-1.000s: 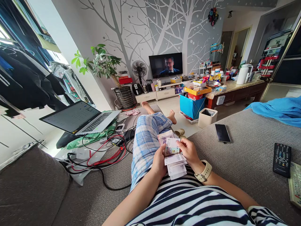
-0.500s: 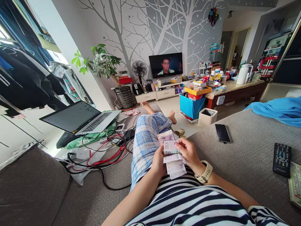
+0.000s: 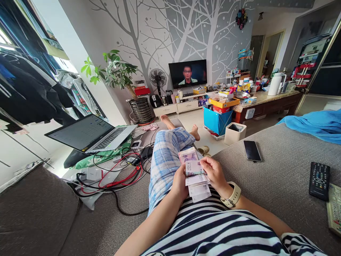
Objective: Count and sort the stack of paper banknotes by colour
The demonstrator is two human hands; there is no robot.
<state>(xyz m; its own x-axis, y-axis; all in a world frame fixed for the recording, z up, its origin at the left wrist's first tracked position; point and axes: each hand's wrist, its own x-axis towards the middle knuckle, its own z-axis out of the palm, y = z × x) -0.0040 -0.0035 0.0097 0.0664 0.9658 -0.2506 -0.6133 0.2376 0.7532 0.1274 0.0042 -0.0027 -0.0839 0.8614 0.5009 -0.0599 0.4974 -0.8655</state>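
I sit on a grey sofa [image 3: 277,167] with my legs stretched out in blue checked trousers [image 3: 166,156]. My left hand [image 3: 179,183] is closed around a stack of banknotes [image 3: 195,177], gripping it from the left. My right hand [image 3: 214,174], with a cream watch on its wrist, pinches the top note of the same stack. A few pink notes [image 3: 188,155] fan out at the far end of the stack. White slips stick out below the hands, over my striped shirt.
An open laptop [image 3: 90,134] rests on a green cushion to my left, beside tangled red and black cables [image 3: 117,177]. A black phone [image 3: 252,150] and a remote [image 3: 319,179] lie on the sofa to my right. A television [image 3: 188,73], fan, plant and cluttered table stand beyond.
The top note, lifted by my right hand a second ago, has come down flatter onto the stack. Both hands stay in the same place. The television picture changed.
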